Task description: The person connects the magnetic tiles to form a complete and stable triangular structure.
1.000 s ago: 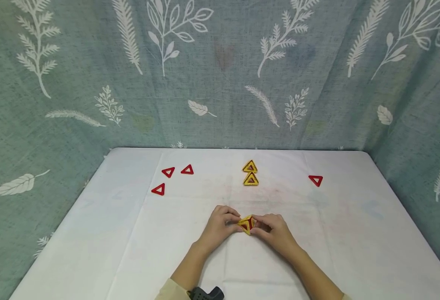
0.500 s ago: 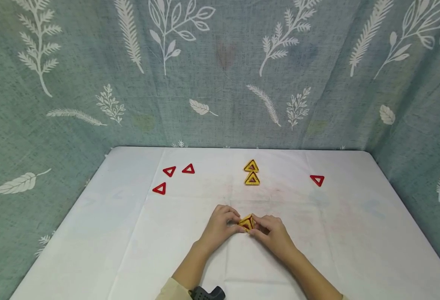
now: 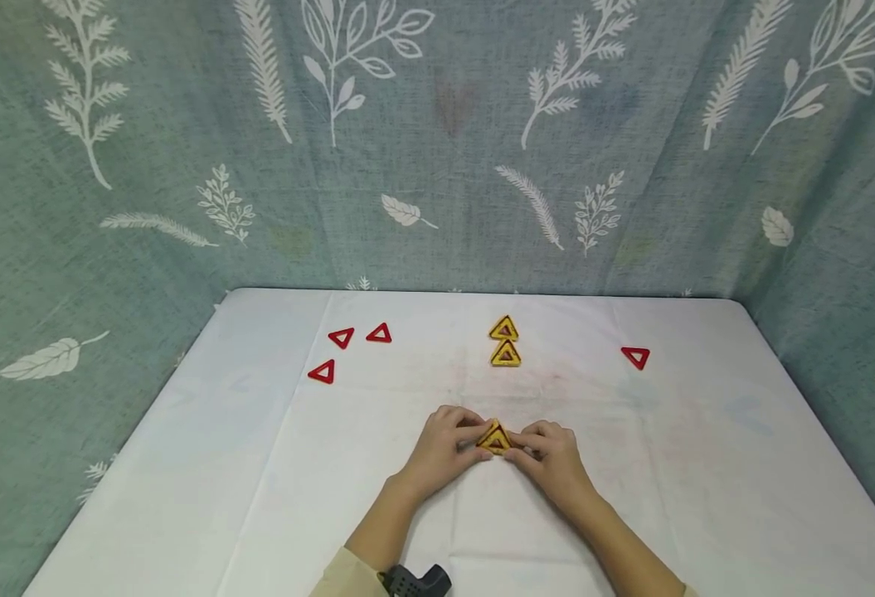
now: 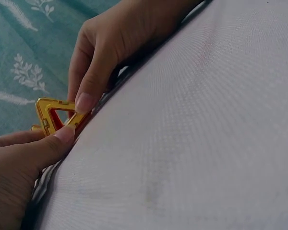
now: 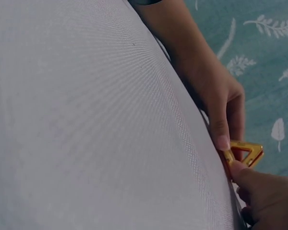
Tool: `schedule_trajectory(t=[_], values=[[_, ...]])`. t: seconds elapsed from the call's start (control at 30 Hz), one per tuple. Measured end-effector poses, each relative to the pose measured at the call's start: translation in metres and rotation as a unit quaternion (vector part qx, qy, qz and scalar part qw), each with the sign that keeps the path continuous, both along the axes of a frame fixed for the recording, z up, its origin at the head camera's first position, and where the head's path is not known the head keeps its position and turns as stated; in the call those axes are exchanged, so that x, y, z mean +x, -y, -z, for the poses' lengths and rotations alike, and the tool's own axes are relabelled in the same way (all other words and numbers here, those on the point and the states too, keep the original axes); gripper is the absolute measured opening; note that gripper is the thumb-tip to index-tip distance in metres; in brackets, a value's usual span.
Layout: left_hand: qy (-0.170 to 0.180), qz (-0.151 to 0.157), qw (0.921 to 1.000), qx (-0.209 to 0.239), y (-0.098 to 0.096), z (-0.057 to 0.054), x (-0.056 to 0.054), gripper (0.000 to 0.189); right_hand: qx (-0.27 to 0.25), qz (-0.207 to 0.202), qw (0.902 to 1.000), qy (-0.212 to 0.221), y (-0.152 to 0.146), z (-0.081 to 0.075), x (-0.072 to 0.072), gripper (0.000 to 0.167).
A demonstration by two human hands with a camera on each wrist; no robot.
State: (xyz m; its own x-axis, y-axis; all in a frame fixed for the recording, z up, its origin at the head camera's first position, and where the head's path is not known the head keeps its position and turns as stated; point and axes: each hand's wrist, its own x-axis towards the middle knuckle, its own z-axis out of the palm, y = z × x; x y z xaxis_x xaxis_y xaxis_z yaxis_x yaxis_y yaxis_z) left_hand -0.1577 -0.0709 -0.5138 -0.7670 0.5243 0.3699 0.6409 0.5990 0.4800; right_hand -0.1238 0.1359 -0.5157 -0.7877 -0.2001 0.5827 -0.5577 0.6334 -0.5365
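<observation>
A small pyramid of yellow triangular magnetic tiles (image 3: 494, 439), with red showing inside, is between both hands near the middle of the white table. My left hand (image 3: 443, 445) pinches its left side with thumb and fingers. From the right, my right hand (image 3: 554, 461) pinches the opposite lower corner. The left wrist view shows one yellow tile face (image 4: 45, 115) with an open triangular centre, both thumbs pressed along its lower edge. Seen from the right wrist, the pyramid (image 5: 253, 151) sits low over the cloth. Its back faces are hidden.
Two yellow triangular pieces (image 3: 506, 354) stand one behind the other at the back of the white table (image 3: 258, 497). Three red triangles, including this red triangle (image 3: 323, 371), lie at the back left. Another red triangle (image 3: 635, 357) lies at the right. A leaf-patterned curtain (image 3: 437, 166) rises behind.
The pyramid has turned between the fingers, so one yellow face now points at the head camera. My right thumb and fingers have shifted along its side. The loose triangles stay put.
</observation>
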Motion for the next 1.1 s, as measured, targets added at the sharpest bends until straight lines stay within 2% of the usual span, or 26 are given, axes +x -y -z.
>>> schedule_trajectory(t=[0.23,0.47,0.6,0.77,0.87,1.1], values=[[0.009,-0.009,0.9999,-0.011,-0.002,-0.003,0.002,0.046,-0.024,0.030,0.9984,0.042,0.001,-0.001,-0.001,0.026],[0.022,-0.018,0.9995,0.017,-0.002,-0.001,0.001,0.043,-0.018,0.055,0.9978,0.033,0.000,-0.001,0.001,0.024],[0.005,-0.030,0.9991,0.029,0.001,-0.002,0.002,0.030,-0.024,0.051,0.9977,0.037,0.001,-0.001,0.000,0.021],[-0.019,-0.051,0.9982,0.024,-0.001,-0.003,0.003,0.020,-0.030,0.058,0.9975,0.028,0.002,-0.001,-0.002,0.018],[-0.033,-0.061,0.9975,0.015,-0.003,-0.002,0.002,0.019,-0.027,0.071,0.9967,0.031,0.002,0.000,-0.004,0.017],[-0.044,-0.084,0.9952,0.024,-0.012,-0.003,-0.006,0.023,-0.007,0.123,0.9895,0.077,0.002,-0.005,-0.008,0.015]])
